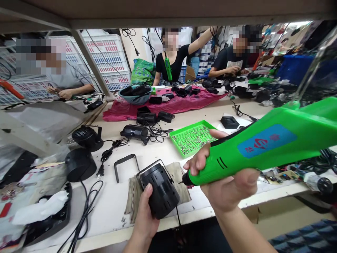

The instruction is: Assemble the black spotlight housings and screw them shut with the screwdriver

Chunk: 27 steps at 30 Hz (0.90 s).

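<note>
Rumpled pink sheeting (118, 111) lies on the white workbench (112, 202). My left hand (146, 211) clasps a slotted black lamp housing (163, 191), my right hand (223, 194) a glossy green electric screwdriver (231, 158).

Green plastic electric screwdriver (226, 160) and black cylindrical housing (162, 191) over a white bench (110, 207)
The left hand (146, 212) grips the housing above a folded beige cloth (132, 198); the right hand (222, 192) holds the screwdriver, bit near the housing. Farther off lies a bright green rectangular tray (176, 145) of small metal pieces (196, 138).

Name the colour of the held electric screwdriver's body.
The electric screwdriver has a bright green body, best seen in the head view.
</note>
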Each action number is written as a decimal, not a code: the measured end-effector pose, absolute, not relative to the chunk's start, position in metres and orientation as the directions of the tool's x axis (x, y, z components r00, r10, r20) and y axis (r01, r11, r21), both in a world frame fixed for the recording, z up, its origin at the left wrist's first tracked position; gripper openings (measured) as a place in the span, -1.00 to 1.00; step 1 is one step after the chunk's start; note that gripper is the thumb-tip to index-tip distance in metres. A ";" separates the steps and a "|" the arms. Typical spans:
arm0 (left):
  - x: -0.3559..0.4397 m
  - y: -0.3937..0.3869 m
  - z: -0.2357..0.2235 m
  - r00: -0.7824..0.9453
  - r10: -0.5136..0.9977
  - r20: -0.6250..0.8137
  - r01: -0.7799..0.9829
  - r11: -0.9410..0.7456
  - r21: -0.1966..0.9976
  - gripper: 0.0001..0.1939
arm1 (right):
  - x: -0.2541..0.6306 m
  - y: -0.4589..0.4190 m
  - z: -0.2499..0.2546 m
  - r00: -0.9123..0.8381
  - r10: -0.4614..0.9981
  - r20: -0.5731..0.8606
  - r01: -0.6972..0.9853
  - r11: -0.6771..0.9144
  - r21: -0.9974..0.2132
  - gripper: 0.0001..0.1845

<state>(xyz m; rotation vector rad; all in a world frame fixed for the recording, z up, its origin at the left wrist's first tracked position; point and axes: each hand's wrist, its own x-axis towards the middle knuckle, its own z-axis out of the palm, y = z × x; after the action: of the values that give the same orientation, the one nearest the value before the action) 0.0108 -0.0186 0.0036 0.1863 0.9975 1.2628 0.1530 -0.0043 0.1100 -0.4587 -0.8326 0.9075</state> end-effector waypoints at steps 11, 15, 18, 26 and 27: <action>0.024 -0.022 0.004 -0.142 0.874 -0.464 -0.652 0.270 0.708 -0.44 | 0.139 -0.012 0.095 0.194 0.844 0.500 -0.496 0.524 -0.693 -0.38; 0.030 -0.024 0.007 -0.126 0.902 -0.413 -0.662 0.233 0.712 -0.50 | 0.137 -0.008 0.077 0.128 0.836 0.534 -0.426 0.532 -0.732 -0.36; 0.034 -0.023 0.013 -0.153 0.889 -0.432 -0.659 0.234 0.715 -0.45 | 0.136 -0.006 0.071 0.136 0.835 0.534 -0.398 0.540 -0.742 -0.32; 0.040 -0.021 0.017 -0.217 0.871 -0.441 -0.659 0.202 0.724 -0.38 | 0.137 -0.002 0.076 0.124 0.813 0.568 -0.432 0.560 -0.707 -0.43; 0.040 -0.021 0.016 -0.218 0.870 -0.441 -0.658 0.203 0.725 -0.38 | 0.137 -0.001 0.076 0.138 0.808 0.572 -0.431 0.569 -0.700 -0.44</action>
<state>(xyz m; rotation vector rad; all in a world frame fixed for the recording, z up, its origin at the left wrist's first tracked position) 0.0396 -0.0208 0.0163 0.2591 1.0881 1.4314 0.1371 -0.0013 0.0762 -0.4148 -1.1028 0.9338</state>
